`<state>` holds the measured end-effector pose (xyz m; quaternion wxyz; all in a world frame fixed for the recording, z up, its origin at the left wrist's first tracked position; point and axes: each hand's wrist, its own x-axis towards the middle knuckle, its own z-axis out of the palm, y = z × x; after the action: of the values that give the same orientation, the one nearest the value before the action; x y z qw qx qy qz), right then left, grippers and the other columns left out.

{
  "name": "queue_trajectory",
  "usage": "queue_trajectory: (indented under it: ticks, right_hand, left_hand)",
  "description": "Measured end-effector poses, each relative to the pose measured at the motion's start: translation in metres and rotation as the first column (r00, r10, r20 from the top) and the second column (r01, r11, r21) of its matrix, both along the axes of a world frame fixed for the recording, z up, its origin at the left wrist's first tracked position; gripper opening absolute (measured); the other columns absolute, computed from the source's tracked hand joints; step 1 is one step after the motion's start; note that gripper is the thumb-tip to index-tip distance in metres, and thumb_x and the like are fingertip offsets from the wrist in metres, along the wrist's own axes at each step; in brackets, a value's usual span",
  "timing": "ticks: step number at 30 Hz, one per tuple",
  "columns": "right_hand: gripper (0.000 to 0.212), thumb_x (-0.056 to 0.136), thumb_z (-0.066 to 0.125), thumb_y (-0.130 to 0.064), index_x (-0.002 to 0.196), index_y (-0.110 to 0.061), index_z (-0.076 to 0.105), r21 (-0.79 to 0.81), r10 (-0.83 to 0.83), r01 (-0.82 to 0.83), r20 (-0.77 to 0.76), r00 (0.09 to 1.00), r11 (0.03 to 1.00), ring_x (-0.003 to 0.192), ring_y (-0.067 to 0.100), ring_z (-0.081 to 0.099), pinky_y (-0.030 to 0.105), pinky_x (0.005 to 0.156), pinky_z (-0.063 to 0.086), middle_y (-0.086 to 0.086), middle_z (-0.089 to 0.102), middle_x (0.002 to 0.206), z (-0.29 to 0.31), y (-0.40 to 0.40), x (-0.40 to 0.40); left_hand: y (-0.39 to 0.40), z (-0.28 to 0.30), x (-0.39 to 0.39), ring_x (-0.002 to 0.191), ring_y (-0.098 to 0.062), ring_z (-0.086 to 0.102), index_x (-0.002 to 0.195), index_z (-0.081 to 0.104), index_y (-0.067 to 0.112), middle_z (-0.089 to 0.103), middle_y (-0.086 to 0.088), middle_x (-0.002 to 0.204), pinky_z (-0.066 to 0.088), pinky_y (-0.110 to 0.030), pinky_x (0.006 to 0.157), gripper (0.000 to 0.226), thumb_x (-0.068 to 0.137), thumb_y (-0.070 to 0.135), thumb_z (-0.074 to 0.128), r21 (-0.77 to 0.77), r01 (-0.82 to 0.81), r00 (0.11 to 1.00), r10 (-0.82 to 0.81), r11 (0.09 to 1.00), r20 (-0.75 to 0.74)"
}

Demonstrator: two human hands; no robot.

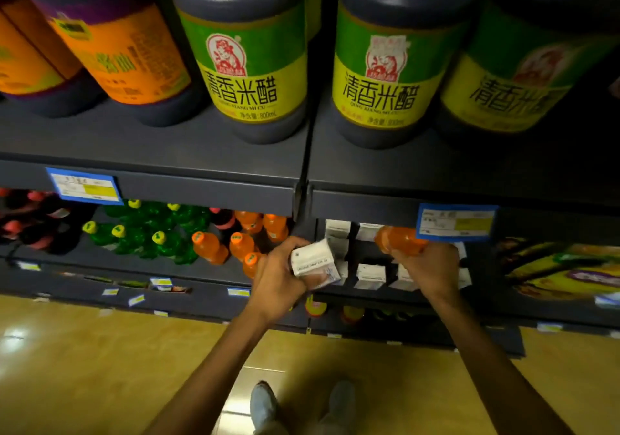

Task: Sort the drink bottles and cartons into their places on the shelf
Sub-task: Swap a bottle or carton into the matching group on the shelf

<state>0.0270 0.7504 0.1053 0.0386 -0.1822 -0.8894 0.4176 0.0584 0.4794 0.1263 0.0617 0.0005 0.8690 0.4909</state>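
Fingers (295, 243) round carton (313, 260), bottle (399, 239) in right hand (427, 270)

Dark shelf (201, 153) with vinegar bottles (250, 65), green bottles (157, 240) and white cartons (370, 275) below

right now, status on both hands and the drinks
Left hand grips white carton. Right hand grips orange bottle, over the carton section. Nothing blocking either section.

A dark grey metal shelving unit (201, 153) filled the far side, its two bays meeting at a vertical seam. Blue-edged price tags (85, 186) hung on the shelf fronts. Near the viewer lay a glossy yellowish floor (84, 350), with a bright glare at the left.
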Motion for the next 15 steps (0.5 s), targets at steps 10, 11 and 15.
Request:
queue_trajectory:
  ticks: [10,11,15]
  right_hand:
    - [0.047,0.060,0.084,-0.053,0.089,-0.020,0.066,0.234,-0.101,0.091,0.033,0.994,0.968,0.076,0.030,0.070,0.028,0.062,0.042,0.009,0.074,0.079,0.030,0.077,0.096]
    - [0.046,0.058,0.080,-0.060,0.084,-0.025,0.063,0.248,-0.108,0.098,0.026,0.994,0.964,0.072,0.030,0.069,0.028,0.060,0.041,0.007,0.073,0.075,0.030,0.080,0.103]
    - [0.055,0.057,0.090,-0.041,0.104,-0.020,0.069,0.291,-0.124,0.105,0.047,0.991,0.951,0.077,0.035,0.070,0.027,0.060,0.039,0.009,0.076,0.083,0.023,0.091,0.122]
  left_hand:
    - [0.120,-0.053,-0.102,0.105,-0.025,0.068,0.111,0.070,0.018,0.073,-0.008,0.113,0.056,-0.037,0.089,0.036,0.078,0.025,0.079,-0.242,0.265,0.963,-0.242,0.933,0.120]
    - [0.127,-0.061,-0.107,0.104,-0.028,0.067,0.110,0.069,0.018,0.072,-0.010,0.112,0.056,-0.040,0.089,0.034,0.078,0.024,0.079,-0.284,0.275,0.959,-0.242,0.918,0.146]
    - [0.152,-0.091,-0.121,0.103,-0.030,0.064,0.111,0.063,0.010,0.068,-0.014,0.113,0.055,-0.039,0.091,0.029,0.083,0.013,0.073,-0.322,0.291,0.946,-0.219,0.901,0.239]
